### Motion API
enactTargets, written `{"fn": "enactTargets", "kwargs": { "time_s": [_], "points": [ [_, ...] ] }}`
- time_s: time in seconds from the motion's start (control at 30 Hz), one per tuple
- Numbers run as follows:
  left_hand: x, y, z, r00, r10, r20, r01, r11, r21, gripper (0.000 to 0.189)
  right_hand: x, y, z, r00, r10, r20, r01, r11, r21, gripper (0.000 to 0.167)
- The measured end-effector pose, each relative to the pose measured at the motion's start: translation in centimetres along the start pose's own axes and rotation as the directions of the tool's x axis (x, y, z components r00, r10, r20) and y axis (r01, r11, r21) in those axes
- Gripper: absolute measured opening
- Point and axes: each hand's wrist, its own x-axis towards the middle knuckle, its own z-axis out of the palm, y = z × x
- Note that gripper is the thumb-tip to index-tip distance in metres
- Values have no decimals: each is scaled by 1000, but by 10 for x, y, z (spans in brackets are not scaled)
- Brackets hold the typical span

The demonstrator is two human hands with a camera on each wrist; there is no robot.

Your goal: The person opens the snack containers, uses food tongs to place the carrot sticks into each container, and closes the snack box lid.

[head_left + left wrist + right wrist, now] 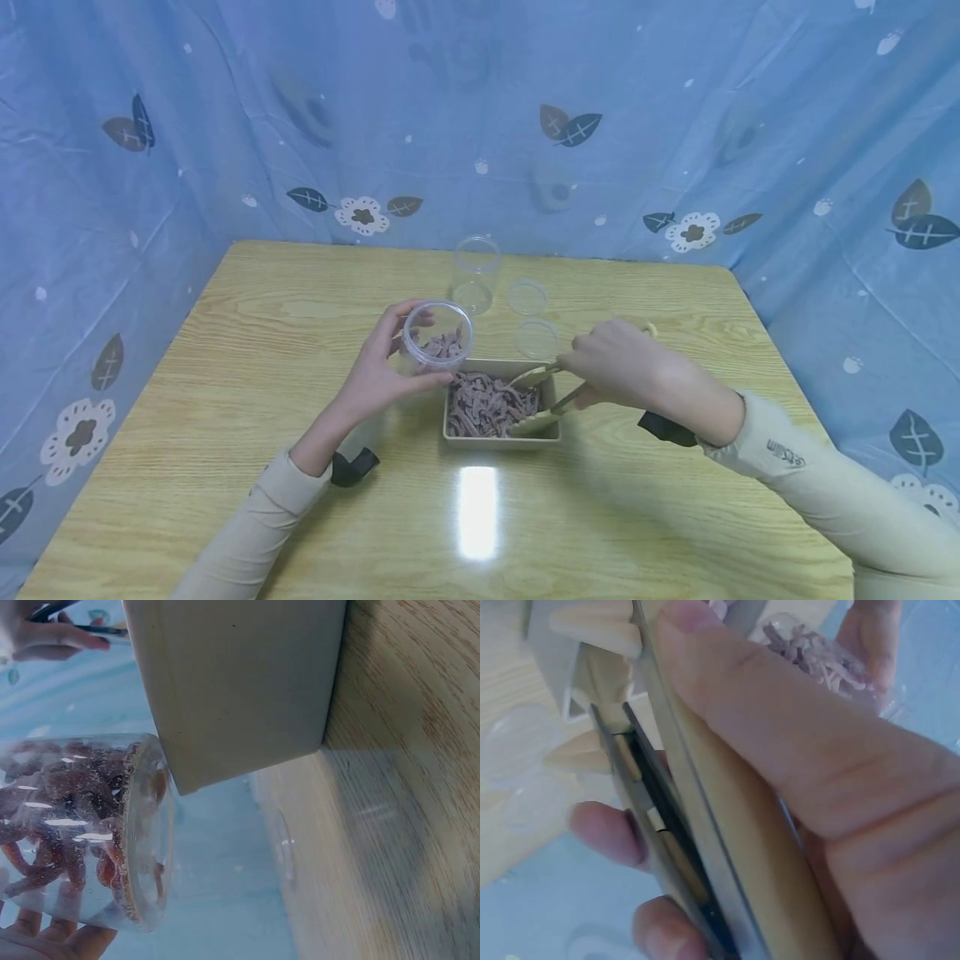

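Note:
My left hand (pixel 378 379) holds a clear plastic jar (pixel 75 832), fingers and thumb around its side. Brown-grey, dried-looking strips partly fill the jar; in the left wrist view its base hangs above the table, close by the box. A beige rectangular box (pixel 502 444) stands on the table with a heap of the same strips (pixel 489 404) inside. Gripping beige-and-metal tongs (pixel 727 817), my right hand (pixel 618 362) is at the box's right end. The tongs' spread tips reach into the box, either side of its right part; nothing shows between them.
Behind the held jar stands another clear jar (pixel 476 279). Two clear round lids, a far one (pixel 528 297) and a near one (pixel 537 338), lie right of it. A blue patterned curtain (pixel 480 125) surrounds the wooden table (pixel 300 350) at the back and sides.

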Motion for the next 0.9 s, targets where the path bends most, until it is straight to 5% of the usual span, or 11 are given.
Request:
{"fn": "enactTargets", "kwargs": {
  "time_s": [0.4, 0.9],
  "points": [
    [0, 2, -1, 1000, 11, -5, -11, 1000, -11, 87, -9, 2, 24, 981, -76, -179, 63, 995, -76, 34],
    [2, 0, 0, 999, 49, 3, -49, 999, -5, 88, -16, 11, 34, 963, -79, -256, 69, 997, -46, 34]
  ]
}}
